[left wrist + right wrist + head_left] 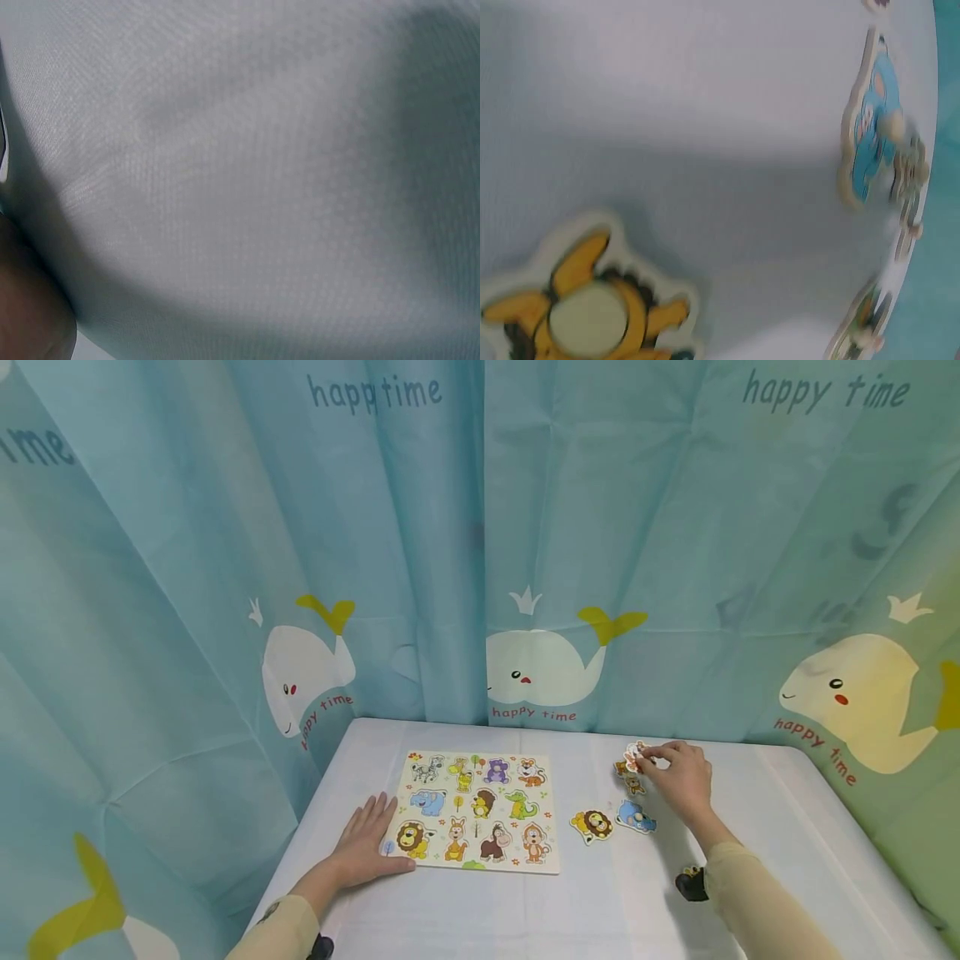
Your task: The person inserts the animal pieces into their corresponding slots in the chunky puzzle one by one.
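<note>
A flat animal puzzle board point(465, 868) lies on the table, printed with several animals. My left hand point(365, 842) rests at its left edge, fingers spread and thumb along the lower corner. Over the far right of the table, my right hand point(681, 774) pinches a small white and orange-red animal puzzle piece point(636, 757). Brown and yellow pieces point(632, 783) lie just below it. Nearer are a blue elephant piece point(636, 817) and a lion piece point(592, 826). The right wrist view shows the knobbed elephant piece point(870, 127) and a yellow-orange piece point(589, 315).
The white-covered table point(525, 918) ends at a light blue curtain point(450, 568) with whale prints. Another piece point(692, 870) lies partly hidden by the black wrist camera point(692, 886) beside the right sleeve. Mostly blurred pale cloth point(247, 180) fills the left wrist view.
</note>
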The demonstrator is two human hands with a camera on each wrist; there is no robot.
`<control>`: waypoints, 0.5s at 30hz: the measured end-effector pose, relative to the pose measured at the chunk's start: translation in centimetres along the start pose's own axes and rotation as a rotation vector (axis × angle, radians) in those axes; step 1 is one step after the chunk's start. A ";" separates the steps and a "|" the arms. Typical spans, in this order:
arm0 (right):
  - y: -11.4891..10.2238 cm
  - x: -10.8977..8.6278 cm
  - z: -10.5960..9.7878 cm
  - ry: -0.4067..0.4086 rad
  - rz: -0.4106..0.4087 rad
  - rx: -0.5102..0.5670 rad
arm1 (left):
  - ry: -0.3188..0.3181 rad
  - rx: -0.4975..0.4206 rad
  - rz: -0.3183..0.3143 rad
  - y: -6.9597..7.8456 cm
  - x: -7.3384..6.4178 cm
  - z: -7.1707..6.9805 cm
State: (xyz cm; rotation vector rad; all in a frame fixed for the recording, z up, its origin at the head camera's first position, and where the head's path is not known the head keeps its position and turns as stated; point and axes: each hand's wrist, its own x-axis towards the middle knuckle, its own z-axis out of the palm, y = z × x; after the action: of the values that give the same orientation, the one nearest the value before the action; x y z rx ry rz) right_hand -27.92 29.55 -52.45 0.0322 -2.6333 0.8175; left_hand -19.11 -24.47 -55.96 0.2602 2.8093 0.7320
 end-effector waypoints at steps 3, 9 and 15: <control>-0.7 0.2 0.7 -0.019 -0.022 0.019 | -0.002 0.003 -0.002 0.0 0.0 0.0; -2.0 0.7 2.2 -0.057 -0.050 0.032 | -0.004 0.001 -0.004 0.0 0.0 -0.1; -3.5 1.1 3.6 -0.097 -0.075 0.027 | -0.005 0.003 -0.004 0.1 0.0 -0.1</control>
State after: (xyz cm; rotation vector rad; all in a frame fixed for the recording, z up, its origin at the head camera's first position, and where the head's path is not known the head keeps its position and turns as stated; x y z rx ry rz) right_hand -29.73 24.77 -52.91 0.1806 -2.6928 0.8462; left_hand -19.10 -24.42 -55.83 0.2560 2.8054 0.7249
